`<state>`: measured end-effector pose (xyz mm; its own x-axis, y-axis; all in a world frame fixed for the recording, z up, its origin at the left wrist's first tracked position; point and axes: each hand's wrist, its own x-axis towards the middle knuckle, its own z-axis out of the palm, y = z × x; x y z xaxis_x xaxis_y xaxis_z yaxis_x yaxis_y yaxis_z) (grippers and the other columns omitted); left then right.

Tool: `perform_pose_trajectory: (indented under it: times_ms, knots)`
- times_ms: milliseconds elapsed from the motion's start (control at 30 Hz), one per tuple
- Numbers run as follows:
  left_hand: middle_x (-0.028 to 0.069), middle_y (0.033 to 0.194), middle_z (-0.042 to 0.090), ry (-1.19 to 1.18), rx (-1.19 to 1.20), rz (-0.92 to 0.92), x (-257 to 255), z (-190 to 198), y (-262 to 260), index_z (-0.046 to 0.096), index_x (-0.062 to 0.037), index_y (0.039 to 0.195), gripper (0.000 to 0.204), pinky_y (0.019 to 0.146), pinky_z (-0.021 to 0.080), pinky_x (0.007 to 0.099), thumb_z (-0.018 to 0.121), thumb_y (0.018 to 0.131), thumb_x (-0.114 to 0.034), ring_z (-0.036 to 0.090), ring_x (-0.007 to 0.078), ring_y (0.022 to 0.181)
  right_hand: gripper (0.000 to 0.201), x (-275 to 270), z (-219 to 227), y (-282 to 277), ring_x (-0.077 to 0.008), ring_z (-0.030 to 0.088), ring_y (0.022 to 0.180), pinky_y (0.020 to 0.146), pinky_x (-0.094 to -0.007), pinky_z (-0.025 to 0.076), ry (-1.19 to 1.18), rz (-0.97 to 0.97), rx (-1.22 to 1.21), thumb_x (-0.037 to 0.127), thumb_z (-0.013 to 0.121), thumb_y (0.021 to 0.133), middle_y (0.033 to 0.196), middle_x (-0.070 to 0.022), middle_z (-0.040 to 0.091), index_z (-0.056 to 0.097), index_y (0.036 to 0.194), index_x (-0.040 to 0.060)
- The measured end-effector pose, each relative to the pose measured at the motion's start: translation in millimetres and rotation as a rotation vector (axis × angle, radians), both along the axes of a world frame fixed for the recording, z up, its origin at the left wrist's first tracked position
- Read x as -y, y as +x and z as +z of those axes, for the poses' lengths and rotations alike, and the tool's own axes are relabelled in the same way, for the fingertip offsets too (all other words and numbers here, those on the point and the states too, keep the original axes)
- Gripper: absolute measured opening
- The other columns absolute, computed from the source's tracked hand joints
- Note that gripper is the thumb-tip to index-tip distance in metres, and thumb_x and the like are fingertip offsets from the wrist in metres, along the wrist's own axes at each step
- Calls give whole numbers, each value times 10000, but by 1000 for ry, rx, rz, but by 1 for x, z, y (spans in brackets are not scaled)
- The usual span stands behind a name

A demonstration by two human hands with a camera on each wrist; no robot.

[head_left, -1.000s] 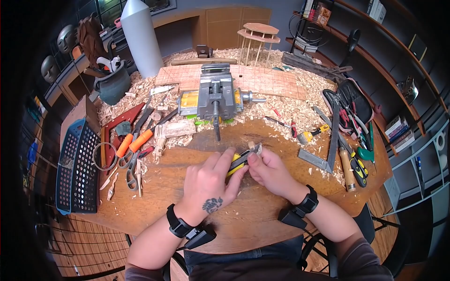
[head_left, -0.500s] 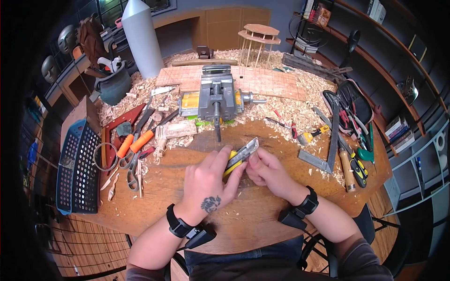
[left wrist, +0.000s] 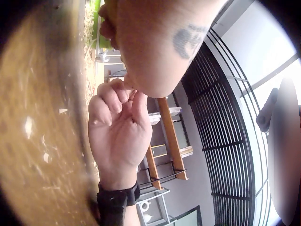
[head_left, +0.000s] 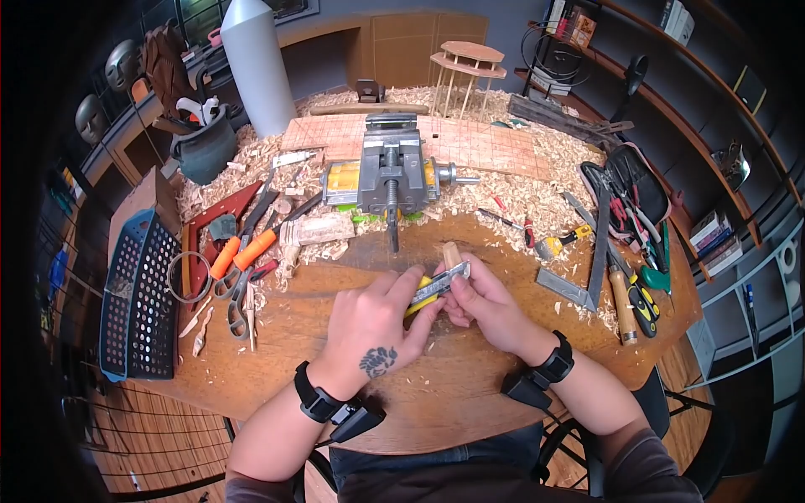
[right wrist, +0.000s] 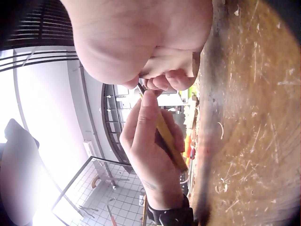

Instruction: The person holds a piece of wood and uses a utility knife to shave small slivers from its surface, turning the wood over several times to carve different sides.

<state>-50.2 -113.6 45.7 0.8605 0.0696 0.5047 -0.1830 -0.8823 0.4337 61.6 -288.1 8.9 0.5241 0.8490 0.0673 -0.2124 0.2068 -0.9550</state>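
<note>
My left hand [head_left: 373, 323] grips a yellow and grey utility knife [head_left: 429, 292] above the front of the table. Its blade end points up and to the right, toward the right thumb. My right hand [head_left: 493, 312] holds a small light wooden stick [head_left: 452, 254], whose end sticks up behind the blade. In the right wrist view the stick [right wrist: 170, 63] lies under the curled right fingers. There the yellow knife handle [right wrist: 169, 143] runs through the left fist. The left wrist view shows the right hand [left wrist: 120, 127] with bent fingers; the left palm hides the tool.
A metal vise [head_left: 391, 172] stands beyond the hands amid wood shavings. Orange-handled tools [head_left: 243, 258], scissors [head_left: 237, 310] and a blue basket [head_left: 138, 302] lie to the left. On the right are a metal square [head_left: 579, 281], a wooden-handled tool [head_left: 622, 306] and a tool pouch [head_left: 629, 189].
The knife tipped up over the stick half a second ago and is now lower and flatter. The stick's end has come back into sight, standing higher than at first.
</note>
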Motion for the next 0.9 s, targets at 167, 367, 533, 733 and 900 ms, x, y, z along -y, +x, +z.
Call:
perform_pose_trajectory:
  times_ms: [167, 367, 533, 733, 900]
  knots:
    - [176, 845, 716, 33, 67, 3, 0, 0, 0, 713, 5, 1144, 386, 580, 565, 422, 791, 874, -260, 717, 358, 686, 231, 0, -1, 0, -25, 423, 704, 585, -190, 343, -43, -42, 3, 304, 505, 1130, 843, 42, 487, 494, 1215, 89]
    - [153, 848, 700, 90, 128, 11, 1, -1, 1, 705, 29, 1130, 374, 539, 555, 403, 774, 886, -246, 712, 327, 657, 297, 0, 1, -2, -48, 546, 771, 645, -232, 435, -198, -221, 218, 334, 584, 1098, 853, 3, 591, 562, 1141, 41]
    - [152, 840, 696, 94, 132, 24, 3, -1, 0, 699, 25, 1141, 381, 537, 554, 403, 781, 882, -242, 707, 326, 649, 299, -4, 3, -5, -96, 605, 874, 775, -293, 496, -199, -338, 407, 304, 616, 1082, 933, -47, 680, 618, 1127, 9]
    - [169, 838, 701, 45, 147, 29, 4, -4, 1, 692, 31, 1148, 389, 544, 555, 416, 783, 887, -243, 704, 343, 646, 302, -3, 7, -6, -102, 608, 894, 802, -307, 503, -214, -361, 438, 303, 625, 1076, 957, -64, 706, 648, 1098, 3]
    - [182, 845, 704, 5, 138, 41, 4, -3, 2, 693, 28, 1153, 390, 557, 559, 431, 781, 889, -246, 706, 358, 657, 317, 0, 1, -1, -83, 569, 814, 726, -278, 472, -215, -326, 434, 333, 604, 1087, 862, -23, 631, 634, 1116, 18]
